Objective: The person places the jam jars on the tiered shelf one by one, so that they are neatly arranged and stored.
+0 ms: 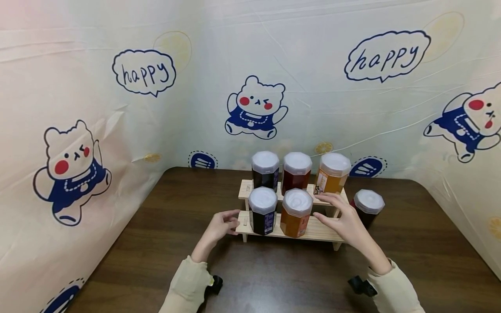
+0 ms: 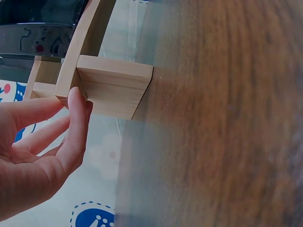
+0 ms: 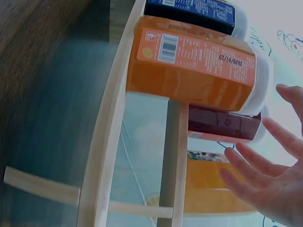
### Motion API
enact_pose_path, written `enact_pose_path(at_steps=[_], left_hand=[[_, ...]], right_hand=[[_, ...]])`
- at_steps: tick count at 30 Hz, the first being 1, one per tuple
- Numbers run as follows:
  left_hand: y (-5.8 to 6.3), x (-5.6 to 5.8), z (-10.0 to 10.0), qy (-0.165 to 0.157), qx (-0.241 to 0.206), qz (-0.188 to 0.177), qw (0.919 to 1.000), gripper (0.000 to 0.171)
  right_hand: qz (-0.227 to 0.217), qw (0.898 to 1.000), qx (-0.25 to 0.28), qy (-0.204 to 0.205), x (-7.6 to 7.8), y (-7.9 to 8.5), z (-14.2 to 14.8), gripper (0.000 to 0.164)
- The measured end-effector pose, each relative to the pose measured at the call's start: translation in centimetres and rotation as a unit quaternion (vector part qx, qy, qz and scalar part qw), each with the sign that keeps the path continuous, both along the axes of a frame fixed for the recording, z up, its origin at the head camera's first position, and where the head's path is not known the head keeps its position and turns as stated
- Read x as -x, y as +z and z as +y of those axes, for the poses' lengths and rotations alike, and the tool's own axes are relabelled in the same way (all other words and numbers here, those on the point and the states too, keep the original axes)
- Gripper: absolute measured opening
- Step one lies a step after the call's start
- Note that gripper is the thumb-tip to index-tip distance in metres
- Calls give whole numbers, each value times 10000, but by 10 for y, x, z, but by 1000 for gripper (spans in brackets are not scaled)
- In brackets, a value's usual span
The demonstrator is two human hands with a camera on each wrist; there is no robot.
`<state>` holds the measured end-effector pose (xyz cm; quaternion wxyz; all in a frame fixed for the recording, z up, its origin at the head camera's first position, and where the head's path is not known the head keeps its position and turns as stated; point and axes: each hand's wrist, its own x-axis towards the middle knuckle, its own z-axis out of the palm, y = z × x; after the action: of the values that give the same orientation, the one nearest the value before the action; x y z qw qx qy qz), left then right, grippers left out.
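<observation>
A two-tier wooden rack (image 1: 322,233) holds several octagonal jars with white lids. My left hand (image 1: 221,227) pinches the left end of its lower shelf (image 2: 72,71) between thumb and finger. On that shelf stand a dark jar (image 1: 263,217) and an amber jar (image 1: 294,221). My right hand (image 1: 344,217) is spread just right of the amber jar, fingers apart and holding nothing. In the right wrist view the amber jar's label (image 3: 201,54) shows a barcode, with my fingertips (image 3: 284,90) near its lid.
On the upper shelf are a dark jar (image 1: 265,167), a dark red jar (image 1: 296,171) and a yellow jar (image 1: 332,174). Another dark jar (image 1: 368,206) stands on the brown table (image 1: 156,261), right of the rack. A printed cloth (image 1: 203,65) hangs behind.
</observation>
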<state>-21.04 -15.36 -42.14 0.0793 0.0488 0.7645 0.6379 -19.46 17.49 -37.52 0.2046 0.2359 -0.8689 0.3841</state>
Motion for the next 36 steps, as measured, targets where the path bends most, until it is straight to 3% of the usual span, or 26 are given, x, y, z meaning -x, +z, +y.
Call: enact_pose_path(at_steps=[7,10,12,20,30,36], left_hand=[[-21,12,-4,64,-20,-54,10000,38],[-24,14,-4,82,7,-66,9999,38],[-24,14,-4,53,-9,-34,10000,38],[3,-2,1,-34,57,-1,10000,37],[-22,12,-5,22,-61,-58,10000,39],[-24,13,-5,66,48,-32,10000,39]], right_hand=[[70,9995,-174,-237,-1,0,13,39],[8,9992,-201,-339,-1,-1,19,38],[-18,9990,-200,-392,-1,-1,23,38],[204,9975,-308,-594,-1,-2,40,37],[399,9951,-220,-878,0,-3,62,34],[455,9940,-97,-988,1,-4,74,33]])
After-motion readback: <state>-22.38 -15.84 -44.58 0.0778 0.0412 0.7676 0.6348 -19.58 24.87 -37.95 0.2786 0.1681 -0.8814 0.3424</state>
